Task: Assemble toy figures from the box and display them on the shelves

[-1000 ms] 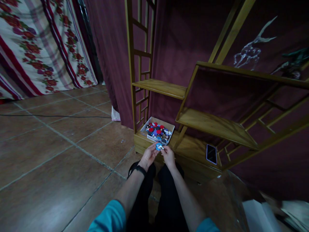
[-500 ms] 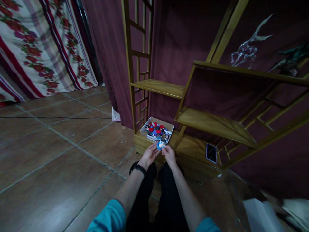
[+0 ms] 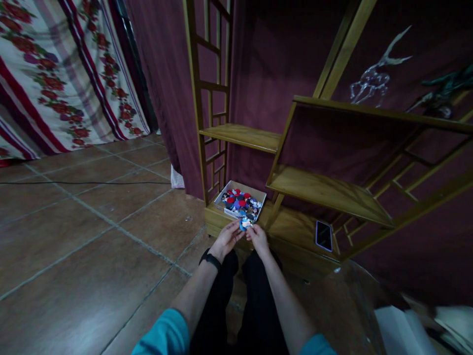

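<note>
Between my two hands is a small blue and white figurine with a round blue base (image 3: 246,224). My left hand (image 3: 229,237) pinches its left side, and a dark band circles that wrist. The fingertips of my right hand (image 3: 257,237) close on its right lower side. Just beyond my hands stands a shallow cardboard box (image 3: 252,189) on the low wooden shelf. Heaped in the box are several small figurines (image 3: 240,199) with red, dark and purple round bases. The figurine's finer details are too small to make out.
A wooden display shelf (image 3: 332,192) rises in front, with a phone (image 3: 324,235) lying on its bottom board. A clear deer figure (image 3: 371,81) and a dark green figure (image 3: 449,88) stand higher up. A black cable (image 3: 84,183) crosses the tiled floor at left. White objects (image 3: 401,330) lie lower right.
My hands keep their hold on the blue and white figurine, nearly in the same spot. The view has shifted very slightly; the box and its contents look the same.
</note>
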`<state>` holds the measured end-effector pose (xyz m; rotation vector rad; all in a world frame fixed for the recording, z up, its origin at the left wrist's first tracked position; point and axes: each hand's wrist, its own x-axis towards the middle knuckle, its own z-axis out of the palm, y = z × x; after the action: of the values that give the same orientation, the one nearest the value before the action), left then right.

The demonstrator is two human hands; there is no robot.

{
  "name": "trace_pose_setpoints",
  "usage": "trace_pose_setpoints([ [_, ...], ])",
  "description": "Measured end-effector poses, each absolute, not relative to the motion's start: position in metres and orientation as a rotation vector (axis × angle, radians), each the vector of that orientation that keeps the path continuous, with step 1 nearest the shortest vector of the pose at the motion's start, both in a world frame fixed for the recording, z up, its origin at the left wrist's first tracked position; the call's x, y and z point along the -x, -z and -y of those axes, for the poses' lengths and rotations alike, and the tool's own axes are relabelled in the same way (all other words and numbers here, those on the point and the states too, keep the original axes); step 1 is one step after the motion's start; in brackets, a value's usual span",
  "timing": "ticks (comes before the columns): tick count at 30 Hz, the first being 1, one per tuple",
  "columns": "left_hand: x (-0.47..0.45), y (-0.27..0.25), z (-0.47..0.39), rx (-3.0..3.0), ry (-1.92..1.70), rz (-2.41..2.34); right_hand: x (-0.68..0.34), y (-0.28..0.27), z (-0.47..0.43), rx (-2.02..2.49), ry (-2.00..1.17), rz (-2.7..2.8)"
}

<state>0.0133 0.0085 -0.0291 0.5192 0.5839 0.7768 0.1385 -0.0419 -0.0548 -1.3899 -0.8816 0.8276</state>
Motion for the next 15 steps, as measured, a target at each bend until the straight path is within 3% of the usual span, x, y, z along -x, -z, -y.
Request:
trace_pose_setpoints([
  [15, -0.018, 0.028, -0.004, -0.530, -0.765, -0.584, -0.142, 0.040, 0.045, 1.269, -0.920, 0.713],
])
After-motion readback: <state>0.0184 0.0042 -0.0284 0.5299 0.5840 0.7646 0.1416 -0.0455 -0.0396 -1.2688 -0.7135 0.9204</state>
